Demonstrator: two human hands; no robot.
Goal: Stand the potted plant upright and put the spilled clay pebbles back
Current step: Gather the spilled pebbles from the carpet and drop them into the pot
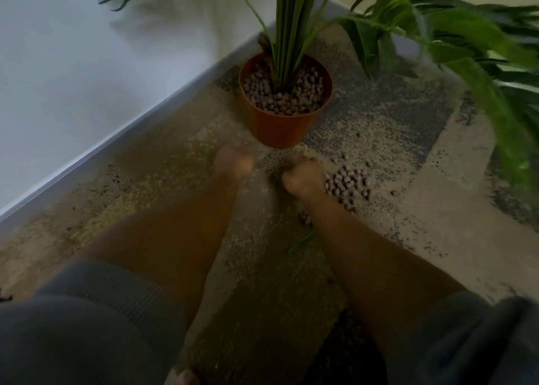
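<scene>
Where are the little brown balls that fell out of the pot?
In the head view, the spilled pebbles lie heaped on the floor, right of the right hand and below the upright orange pot.

Smooth, matt orange plastic for the pot [280, 122], filled with rough, dull brown clay pebbles [284, 96] around slick green stems [287, 29]. Same gritty pebbles in a loose pile [348, 182] at four o'clock from the pot, on a coarse, speckled, matt floor [379, 122] like worn concrete. Smooth painted baseboard [116, 145] at nine o'clock; soft ribbed knit cloth on the sleeves [116, 291].
</scene>
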